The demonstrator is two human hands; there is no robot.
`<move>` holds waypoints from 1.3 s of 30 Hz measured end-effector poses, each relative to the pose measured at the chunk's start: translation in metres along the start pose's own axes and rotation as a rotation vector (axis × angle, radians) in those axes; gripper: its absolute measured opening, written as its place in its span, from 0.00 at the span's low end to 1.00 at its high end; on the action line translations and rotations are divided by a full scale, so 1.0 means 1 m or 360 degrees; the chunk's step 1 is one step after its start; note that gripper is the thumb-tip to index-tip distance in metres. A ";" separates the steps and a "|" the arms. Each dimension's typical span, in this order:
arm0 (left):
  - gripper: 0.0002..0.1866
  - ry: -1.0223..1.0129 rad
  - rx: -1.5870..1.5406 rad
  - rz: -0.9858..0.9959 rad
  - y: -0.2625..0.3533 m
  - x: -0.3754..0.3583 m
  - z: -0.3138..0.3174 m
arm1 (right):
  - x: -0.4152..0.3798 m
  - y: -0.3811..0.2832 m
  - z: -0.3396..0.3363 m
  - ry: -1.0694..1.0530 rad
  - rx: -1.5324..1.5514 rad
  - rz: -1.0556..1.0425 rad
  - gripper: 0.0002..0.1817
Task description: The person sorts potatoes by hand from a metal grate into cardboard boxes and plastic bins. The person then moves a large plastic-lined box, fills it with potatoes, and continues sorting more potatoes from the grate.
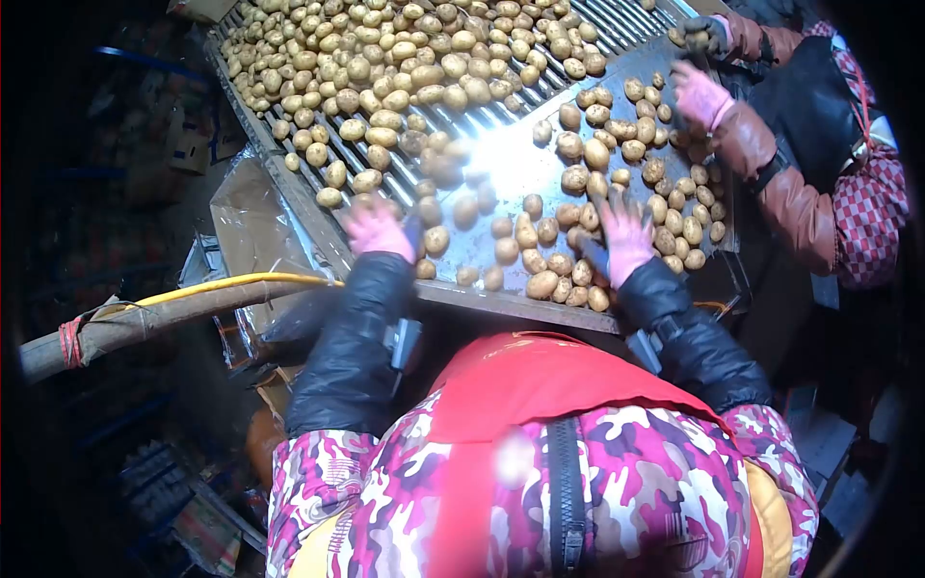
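Note:
My left hand (378, 229), in a pink glove, is at the front left of the metal sorting table (520, 173), where the rollers meet the smooth plate. Its fingers look spread and slightly blurred, beside a few potatoes (436, 239). Farther right, my right hand (626, 241), also gloved in pink, lies with fingers apart against potatoes (580, 273) on the plate. Neither hand is closed around a potato. Several potatoes between my hands are smeared by motion. Bright glare covers the middle of the plate.
A large heap of potatoes (385, 58) lies on the rollers (617, 21) at the back. At right, another person's pink-gloved hand (701, 94) and dark-gloved hand (705, 37) reach over the table. A pole (173, 313) with a yellow hose (241, 279) juts in from the left, near cardboard (255, 217).

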State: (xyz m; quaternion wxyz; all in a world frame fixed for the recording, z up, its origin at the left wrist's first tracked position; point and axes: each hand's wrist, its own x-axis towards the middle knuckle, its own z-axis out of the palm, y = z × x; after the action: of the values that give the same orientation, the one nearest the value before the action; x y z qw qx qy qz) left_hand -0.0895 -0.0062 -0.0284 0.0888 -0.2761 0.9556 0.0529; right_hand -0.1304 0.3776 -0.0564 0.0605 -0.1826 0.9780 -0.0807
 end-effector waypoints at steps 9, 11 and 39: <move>0.36 -0.0204 -0.0725 0.1214 0.083 -0.008 -0.020 | -0.011 -0.020 -0.005 -0.0151 0.0118 -0.0063 0.46; 0.28 0.0474 -0.0625 0.1321 0.071 0.052 -0.011 | -0.010 -0.021 -0.004 -0.0068 0.0087 -0.0054 0.46; 0.51 0.0258 -0.0020 0.0326 0.134 0.313 -0.038 | -0.003 -0.018 0.027 -0.0065 0.0059 -0.0075 0.44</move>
State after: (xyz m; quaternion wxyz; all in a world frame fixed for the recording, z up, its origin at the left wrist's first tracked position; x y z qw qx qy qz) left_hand -0.4268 -0.0616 -0.0462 0.0036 -0.1811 0.9824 0.0451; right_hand -0.1177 0.3584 -0.0796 0.0819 -0.2060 0.9703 -0.0963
